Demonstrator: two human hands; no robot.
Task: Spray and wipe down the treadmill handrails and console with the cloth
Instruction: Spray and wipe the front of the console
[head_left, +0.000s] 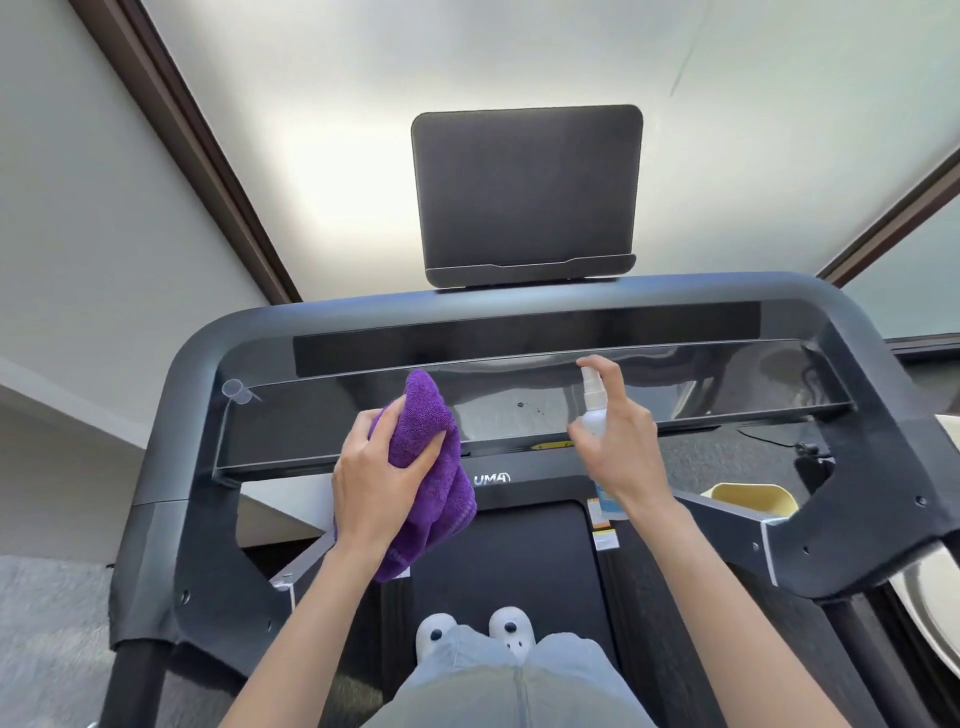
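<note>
Head view showed my left hand (379, 483) gripping the bunched purple cloth (428, 467) against the glossy console panel (519, 405), while my right hand (623, 441), just beside, clasped the small spray bottle (595, 410).

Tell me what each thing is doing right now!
Purple cloth: bunched, gripped by left hand.
Spray bottle: upright, held by right hand, finger on top.
Screen: dark.
Console panel: has small specks.
</note>
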